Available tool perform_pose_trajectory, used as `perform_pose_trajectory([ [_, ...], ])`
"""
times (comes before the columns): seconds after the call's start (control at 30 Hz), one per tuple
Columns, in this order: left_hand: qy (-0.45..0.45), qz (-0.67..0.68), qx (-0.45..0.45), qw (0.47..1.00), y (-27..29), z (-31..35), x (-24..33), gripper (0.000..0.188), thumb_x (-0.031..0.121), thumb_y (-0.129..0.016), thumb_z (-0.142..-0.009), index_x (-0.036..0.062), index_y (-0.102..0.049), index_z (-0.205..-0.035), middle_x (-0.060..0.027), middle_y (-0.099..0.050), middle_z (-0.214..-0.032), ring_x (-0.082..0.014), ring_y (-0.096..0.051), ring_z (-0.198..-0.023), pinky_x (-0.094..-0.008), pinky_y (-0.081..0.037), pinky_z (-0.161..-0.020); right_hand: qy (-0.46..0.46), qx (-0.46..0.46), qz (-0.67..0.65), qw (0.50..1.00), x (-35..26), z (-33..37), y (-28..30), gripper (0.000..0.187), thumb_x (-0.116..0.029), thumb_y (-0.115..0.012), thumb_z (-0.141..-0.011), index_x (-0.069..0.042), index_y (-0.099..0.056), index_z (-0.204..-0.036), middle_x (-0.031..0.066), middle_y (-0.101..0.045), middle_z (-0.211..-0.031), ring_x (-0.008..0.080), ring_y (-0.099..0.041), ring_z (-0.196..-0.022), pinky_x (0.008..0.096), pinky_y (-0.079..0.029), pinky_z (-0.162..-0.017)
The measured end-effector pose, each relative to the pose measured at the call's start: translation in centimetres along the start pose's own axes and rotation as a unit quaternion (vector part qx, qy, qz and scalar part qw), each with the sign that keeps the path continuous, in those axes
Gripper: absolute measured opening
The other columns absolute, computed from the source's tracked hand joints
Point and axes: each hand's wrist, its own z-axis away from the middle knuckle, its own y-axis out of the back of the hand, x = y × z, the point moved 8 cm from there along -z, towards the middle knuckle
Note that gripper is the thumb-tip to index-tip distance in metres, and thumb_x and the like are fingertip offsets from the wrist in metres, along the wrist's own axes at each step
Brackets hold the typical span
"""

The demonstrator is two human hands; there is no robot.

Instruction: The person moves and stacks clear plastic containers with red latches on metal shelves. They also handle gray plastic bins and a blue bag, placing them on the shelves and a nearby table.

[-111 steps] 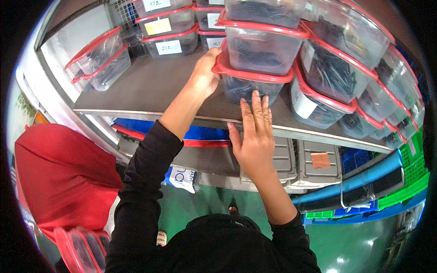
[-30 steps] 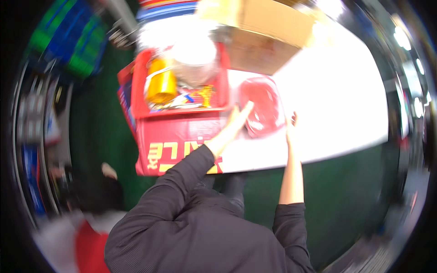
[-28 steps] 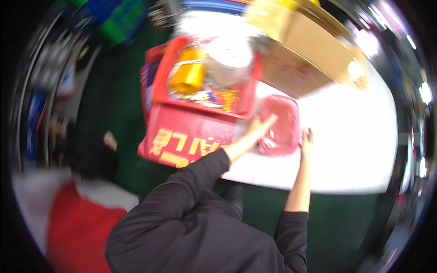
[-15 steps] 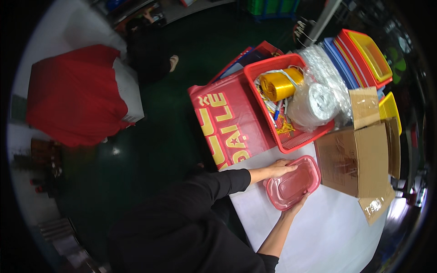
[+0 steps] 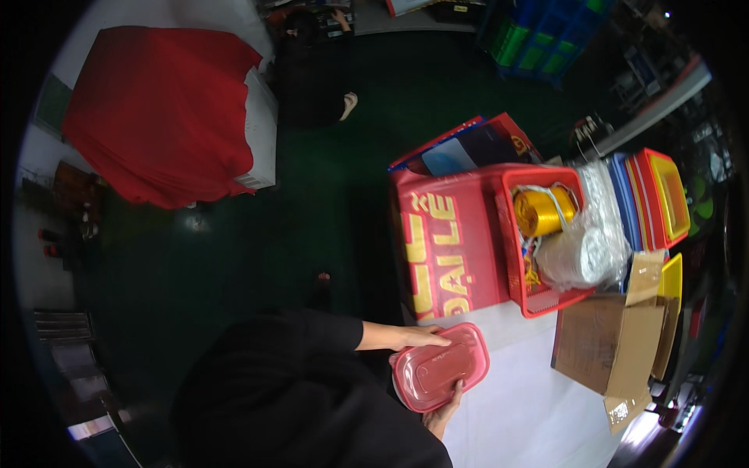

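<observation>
A pink rectangular food container (image 5: 446, 365) with a see-through lid is held between both my hands over the near left edge of the white table. My left hand (image 5: 422, 337) grips its far rim, with fingers lying over the lid. At the near right corner my right hand (image 5: 445, 407) wraps around the side, its thumb on top. What the container has inside, if anything, I cannot make out.
On the white table (image 5: 507, 390) stand a red plastic basket (image 5: 512, 257) with gold and clear rolls, and an open cardboard box (image 5: 589, 343). A red printed sheet (image 5: 484, 242) covers the far side. Stacked coloured baskets (image 5: 651, 195) rise beyond. Another person (image 5: 312, 78) is at the far left.
My view has shifted, so the table sits lower. Both hands have brought the pink container closer to my body, to the table's edge, and still hold it.
</observation>
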Motion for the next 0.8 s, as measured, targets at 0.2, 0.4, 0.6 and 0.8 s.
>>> perform_pose_trajectory([
  [0.2,-0.097,0.057,0.021,0.993,11.8,9.7,6.5,0.080,0.040,-0.066,-0.079,0.0059,-0.026,-0.138,-0.0154,-0.039,-0.132,-0.0213,-0.039,-0.123,-0.0344,-0.034,-0.101,0.005,-0.061,0.051,0.997,5.4,-0.5,-15.6,0.061,-0.037,-0.055,-0.086,0.001,-0.037,-0.130,0.0157,-0.046,-0.128,0.0270,-0.046,-0.117,0.0393,-0.040,-0.097],
  [0.4,-0.166,0.043,0.059,0.983,24.5,18.4,15.3,0.063,0.041,-0.059,-0.085,0.0050,-0.035,-0.131,-0.0117,-0.044,-0.126,-0.0190,-0.041,-0.120,-0.0343,-0.034,-0.099,-0.018,-0.065,0.132,0.989,11.5,-2.9,-26.7,0.067,-0.034,-0.067,-0.075,0.004,-0.042,-0.124,0.0152,-0.050,-0.118,0.0263,-0.047,-0.112,0.0401,-0.038,-0.096],
  [0.6,-0.205,0.030,0.081,0.975,34.6,23.7,24.6,0.067,0.049,-0.057,-0.084,0.0014,-0.038,-0.127,-0.0146,-0.045,-0.123,-0.0216,-0.041,-0.119,-0.0359,-0.032,-0.100,-0.008,-0.129,0.222,0.966,12.6,-3.7,-42.9,0.077,-0.028,-0.068,-0.068,0.006,-0.034,-0.128,0.0170,-0.049,-0.116,0.0272,-0.048,-0.109,0.0390,-0.038,-0.096],
  [0.8,-0.209,0.097,0.083,0.970,42.0,23.4,34.6,0.059,0.044,-0.055,-0.088,0.0035,-0.039,-0.127,-0.0105,-0.045,-0.124,-0.0193,-0.039,-0.120,-0.0344,-0.030,-0.101,-0.002,-0.185,0.188,0.965,11.5,-11.2,-55.6,0.072,-0.022,-0.065,-0.069,0.005,-0.035,-0.129,0.0163,-0.050,-0.118,0.0263,-0.049,-0.110,0.0376,-0.039,-0.095],
])
